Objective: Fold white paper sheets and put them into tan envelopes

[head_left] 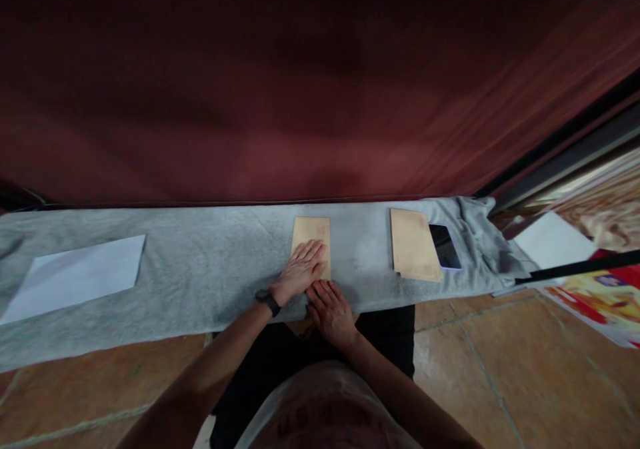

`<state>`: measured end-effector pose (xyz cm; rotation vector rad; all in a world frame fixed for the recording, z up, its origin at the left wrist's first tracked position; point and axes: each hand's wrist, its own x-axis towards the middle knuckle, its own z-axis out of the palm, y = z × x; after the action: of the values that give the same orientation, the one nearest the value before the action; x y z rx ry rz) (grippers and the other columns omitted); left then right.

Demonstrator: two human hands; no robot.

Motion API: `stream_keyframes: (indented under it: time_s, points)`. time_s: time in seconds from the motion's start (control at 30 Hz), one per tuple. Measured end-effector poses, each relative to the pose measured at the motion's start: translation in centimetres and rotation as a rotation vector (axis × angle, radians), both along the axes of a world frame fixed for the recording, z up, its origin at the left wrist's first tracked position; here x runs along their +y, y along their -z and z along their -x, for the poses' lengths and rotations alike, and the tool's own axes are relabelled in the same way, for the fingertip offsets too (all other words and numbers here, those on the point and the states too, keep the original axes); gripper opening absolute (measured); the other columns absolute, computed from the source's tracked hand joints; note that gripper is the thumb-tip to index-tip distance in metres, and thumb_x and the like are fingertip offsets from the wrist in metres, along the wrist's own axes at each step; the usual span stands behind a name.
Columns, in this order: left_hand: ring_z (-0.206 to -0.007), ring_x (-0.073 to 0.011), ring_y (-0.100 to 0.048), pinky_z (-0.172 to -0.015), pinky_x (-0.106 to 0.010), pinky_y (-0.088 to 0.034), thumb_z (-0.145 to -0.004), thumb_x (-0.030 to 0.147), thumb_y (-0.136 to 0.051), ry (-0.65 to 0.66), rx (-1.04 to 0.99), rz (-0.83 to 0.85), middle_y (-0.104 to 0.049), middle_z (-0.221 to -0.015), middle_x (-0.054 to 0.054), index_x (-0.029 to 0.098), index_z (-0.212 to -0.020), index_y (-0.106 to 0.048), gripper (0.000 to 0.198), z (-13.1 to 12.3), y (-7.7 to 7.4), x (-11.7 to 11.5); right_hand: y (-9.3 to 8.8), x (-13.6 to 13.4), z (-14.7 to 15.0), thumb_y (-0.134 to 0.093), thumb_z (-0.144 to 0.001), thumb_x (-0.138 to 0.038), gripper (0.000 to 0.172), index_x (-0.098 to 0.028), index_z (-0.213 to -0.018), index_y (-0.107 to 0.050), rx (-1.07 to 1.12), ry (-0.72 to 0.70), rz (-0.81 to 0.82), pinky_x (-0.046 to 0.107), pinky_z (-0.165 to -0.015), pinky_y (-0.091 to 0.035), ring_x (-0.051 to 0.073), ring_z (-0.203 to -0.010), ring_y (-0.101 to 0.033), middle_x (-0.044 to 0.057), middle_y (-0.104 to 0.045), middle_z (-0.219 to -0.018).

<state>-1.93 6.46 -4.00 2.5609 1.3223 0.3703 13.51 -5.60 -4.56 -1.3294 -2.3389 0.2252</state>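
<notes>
A tan paper envelope (312, 228) lies upright on the grey cloth in front of me. My left hand (302, 270), with a dark band on its wrist, rests flat across the envelope, fingers stretched out. My right hand (333, 312) is at the envelope's lower edge, its fingers extended and palm down, its thumb near the cloth's front edge. To the right lies a small stack of tan envelopes (414, 244), with a dark-screened phone (445, 246) beside it. White paper sheets (80, 272) lie at the left.
The grey cloth (200, 262) covers a long narrow surface against a dark red curtain (250, 136). On the right, past a dark bar, are a white sheet (555, 241) and a colourful printed package (607, 299). Brown floor tiles (465, 362) show below.
</notes>
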Motion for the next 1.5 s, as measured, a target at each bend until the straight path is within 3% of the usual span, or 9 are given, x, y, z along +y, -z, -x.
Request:
stream_keyframes:
  time_s: [0.13, 0.37, 0.63, 0.8, 0.93, 1.03, 1.13, 1.27, 1.5]
  points:
    - [-0.152, -0.0228, -0.031, -0.124, -0.050, -0.025, -0.103, 0.032, -0.036, -0.048, -0.061, -0.028, -0.041, -0.160, -0.011, 0.021, -0.154, -0.039, 0.052, 1.5, 0.2, -4.6, 0.2, -0.1, 0.0, -0.059, -0.097, -0.029, 0.047, -0.018, -0.144, -0.055, -0.017, 0.013, -0.008, 0.049, -0.121, -0.038, 0.027, -0.141, -0.049, 0.013, -0.059, -0.146]
    - [-0.139, -0.0311, -0.050, -0.110, -0.051, -0.047, -0.096, 0.026, -0.047, -0.447, -0.307, -0.073, -0.049, -0.152, -0.019, 0.016, -0.148, -0.044, 0.053, 2.0, 0.9, -9.1, 0.3, -0.1, 0.4, -0.054, -0.098, -0.026, 0.052, -0.019, -0.150, -0.048, 0.005, 0.025, -0.038, 0.047, -0.121, -0.037, 0.025, -0.142, -0.048, 0.011, -0.049, -0.155]
    - [-0.108, -0.0251, -0.068, -0.094, -0.042, -0.058, -0.079, 0.014, -0.056, -0.617, -0.687, 0.104, -0.070, -0.118, -0.009, 0.023, -0.146, -0.044, 0.068, 1.1, -0.2, -7.4, 0.2, 0.6, 1.2, -0.058, -0.091, -0.018, 0.056, -0.015, -0.147, -0.052, 0.060, 0.078, -0.001, 0.045, -0.116, -0.042, 0.026, -0.134, -0.054, 0.013, -0.058, -0.146]
    - [-0.084, -0.0181, -0.070, -0.082, -0.034, -0.060, -0.085, 0.017, -0.054, -0.589, -0.917, 0.245, -0.071, -0.100, -0.004, 0.022, -0.149, -0.039, 0.066, -1.5, -3.4, -7.8, -1.7, 1.8, 0.9, -0.051, -0.095, -0.021, 0.056, -0.015, -0.150, -0.047, 0.127, 0.223, 0.021, 0.047, -0.105, -0.049, 0.032, -0.124, -0.059, 0.017, -0.055, -0.148]
    - [-0.106, -0.0206, -0.067, -0.091, -0.036, -0.058, -0.092, 0.033, -0.059, -0.418, -0.949, 0.227, -0.067, -0.117, -0.008, 0.026, -0.145, -0.047, 0.055, -4.4, -5.9, -8.6, -3.0, 3.7, -0.4, -0.045, -0.100, -0.029, 0.040, -0.020, -0.135, -0.062, 0.562, 0.348, 0.157, 0.039, -0.098, -0.055, 0.026, -0.112, -0.066, 0.014, -0.066, -0.131]
    - [-0.131, -0.0272, -0.054, -0.097, -0.039, -0.055, -0.091, 0.043, -0.062, -0.498, -0.991, 0.229, -0.054, -0.143, -0.014, 0.025, -0.143, -0.048, 0.057, -5.6, -5.4, -8.5, -2.8, 4.8, -1.0, -0.040, -0.103, -0.045, 0.041, -0.020, -0.115, -0.070, 1.031, 0.397, 0.297, 0.037, -0.085, -0.060, 0.024, -0.095, -0.071, 0.011, -0.074, -0.106]
    - [-0.112, -0.0249, -0.066, -0.088, -0.039, -0.058, -0.092, 0.044, -0.059, -0.617, -1.066, 0.429, -0.066, -0.124, -0.013, 0.021, -0.143, -0.045, 0.058, -5.7, -3.5, -7.9, -2.0, 4.9, -0.7, -0.039, -0.101, -0.054, 0.050, -0.016, -0.108, -0.070, 1.205, 0.373, 0.408, 0.037, -0.078, -0.061, 0.024, -0.084, -0.073, 0.011, -0.076, -0.091]
    - [-0.075, -0.0166, -0.068, -0.072, -0.030, -0.056, -0.087, 0.032, -0.064, -0.633, -1.085, 0.614, -0.070, -0.084, -0.001, 0.017, -0.143, -0.045, 0.061, -5.0, -1.7, -7.0, -0.8, 3.8, -0.1, -0.034, -0.102, -0.052, 0.050, -0.017, -0.104, -0.070, 1.213, 0.339, 0.579, 0.039, -0.080, -0.062, 0.025, -0.085, -0.074, 0.014, -0.077, -0.096]
    - [-0.055, -0.0122, -0.059, -0.056, -0.023, -0.045, -0.085, 0.017, -0.058, -0.671, -0.803, 0.604, -0.066, -0.071, 0.004, 0.013, -0.146, -0.044, 0.063, -3.0, -2.0, -6.2, -1.1, 1.5, -3.0, -0.047, -0.098, -0.052, 0.046, -0.014, -0.098, -0.074, 1.008, 0.220, 0.942, 0.042, -0.070, -0.061, 0.024, -0.071, -0.074, 0.014, -0.077, -0.090]
